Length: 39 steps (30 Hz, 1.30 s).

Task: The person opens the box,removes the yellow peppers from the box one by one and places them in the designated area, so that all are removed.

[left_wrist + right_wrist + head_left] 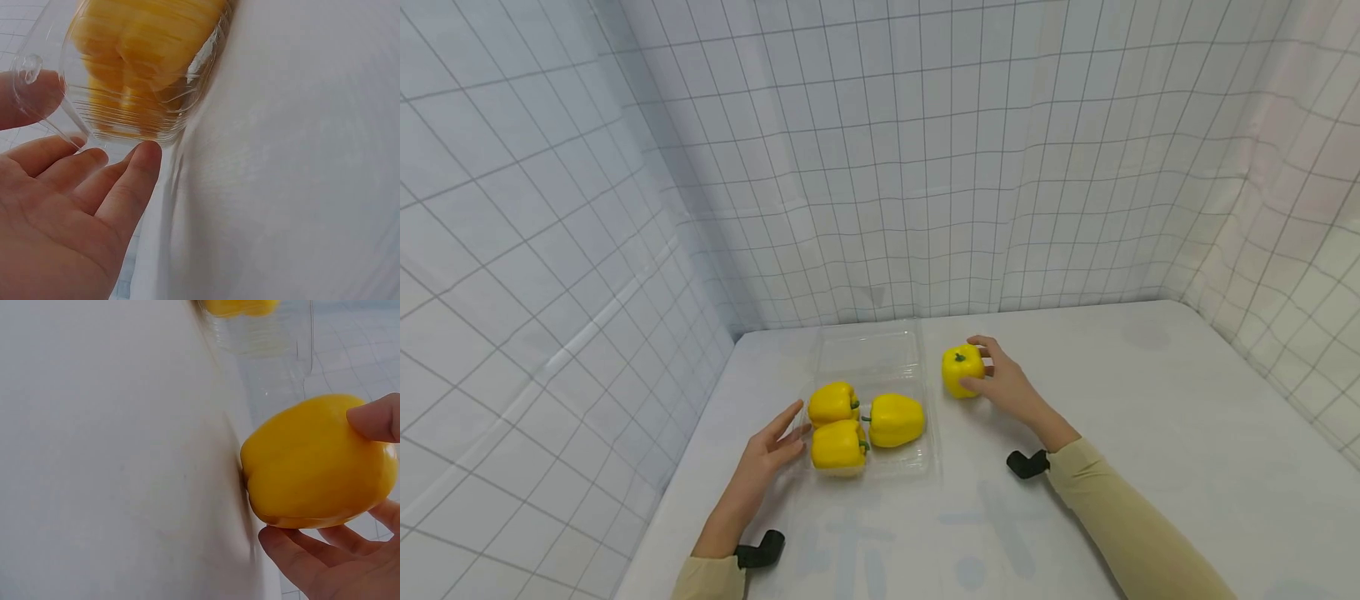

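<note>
A yellow bell pepper (956, 379) stands stem up on the white table, to the right of a clear plastic clamshell container (904, 463). My right hand (1007, 390) holds this pepper, thumb (377, 419) on one side and fingers on the other. Inside the container lie three more yellow bell peppers: one at the back left (832, 405), one at the front left (837, 446) and one on the right (897, 421). At the container's left side is my left hand (762, 457), its fingers (145, 164) spread and extended along the ribbed outer wall.
The container's clear lid (868, 354) lies folded back, toward the rear of the table (1120, 400). White curtains (925, 167) with a dark grid close off the back and both sides. Black wrist mounts (1027, 464) sit on both wrists.
</note>
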Each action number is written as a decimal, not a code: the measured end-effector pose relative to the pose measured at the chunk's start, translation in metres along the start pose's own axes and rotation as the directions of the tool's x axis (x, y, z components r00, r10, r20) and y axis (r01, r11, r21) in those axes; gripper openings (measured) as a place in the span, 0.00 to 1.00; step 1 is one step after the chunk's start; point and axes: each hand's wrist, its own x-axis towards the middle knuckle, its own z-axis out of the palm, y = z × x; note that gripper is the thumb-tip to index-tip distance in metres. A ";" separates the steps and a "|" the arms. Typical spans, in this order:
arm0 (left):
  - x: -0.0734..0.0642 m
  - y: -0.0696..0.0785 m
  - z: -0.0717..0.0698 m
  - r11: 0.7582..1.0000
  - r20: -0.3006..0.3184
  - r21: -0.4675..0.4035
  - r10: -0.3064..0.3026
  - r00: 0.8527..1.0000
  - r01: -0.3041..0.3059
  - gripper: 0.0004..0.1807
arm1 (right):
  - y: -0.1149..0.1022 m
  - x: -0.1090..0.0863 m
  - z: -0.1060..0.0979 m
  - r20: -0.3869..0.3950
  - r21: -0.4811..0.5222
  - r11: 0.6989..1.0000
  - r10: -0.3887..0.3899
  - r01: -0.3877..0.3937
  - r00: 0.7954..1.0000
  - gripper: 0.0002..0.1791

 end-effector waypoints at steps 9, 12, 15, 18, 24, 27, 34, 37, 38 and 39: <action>0.000 0.000 0.000 1.000 -0.013 0.008 -0.014 1.000 0.014 0.35 | 0.008 0.002 -0.006 0.034 0.020 1.000 -0.016 0.015 0.999 0.43; 0.000 -0.001 0.000 1.000 -0.014 0.006 -0.016 1.000 0.016 0.36 | 0.011 0.003 -0.008 0.049 0.027 0.999 -0.023 0.021 0.999 0.44; 0.000 0.000 0.000 1.000 -0.016 0.007 -0.013 1.000 0.013 0.36 | 0.014 0.004 -0.009 0.055 0.026 0.999 -0.026 0.025 0.998 0.46; 0.000 0.000 0.000 1.000 -0.018 0.003 -0.011 1.000 0.011 0.35 | 0.016 0.005 -0.009 0.056 0.017 1.000 -0.027 0.026 0.998 0.48; 0.000 0.001 0.001 1.000 -0.018 -0.009 -0.025 1.000 0.025 0.35 | 0.018 0.006 -0.008 0.070 -0.001 1.000 -0.019 0.019 0.997 0.51; 0.000 0.000 0.001 0.999 -0.018 -0.010 -0.031 0.999 0.030 0.35 | 0.017 0.005 -0.008 0.077 0.000 1.000 -0.019 0.019 0.997 0.52; 0.001 0.000 0.001 1.000 -0.017 -0.005 -0.026 1.000 0.026 0.35 | 0.014 0.004 -0.009 0.098 0.007 0.999 -0.044 0.044 0.994 0.52; 0.000 0.000 0.001 1.000 -0.012 -0.006 -0.024 1.000 0.024 0.35 | 0.011 0.003 -0.010 0.109 0.004 0.998 -0.057 0.057 0.992 0.52; 0.000 0.000 0.001 1.000 -0.012 -0.006 -0.024 1.000 0.024 0.35 | 0.010 0.002 -0.011 0.111 -0.001 0.998 -0.061 0.061 0.992 0.52; 0.000 0.001 0.001 1.000 -0.011 -0.005 -0.026 1.000 0.026 0.35 | 0.010 0.002 -0.011 0.114 -0.007 0.998 -0.063 0.065 0.992 0.52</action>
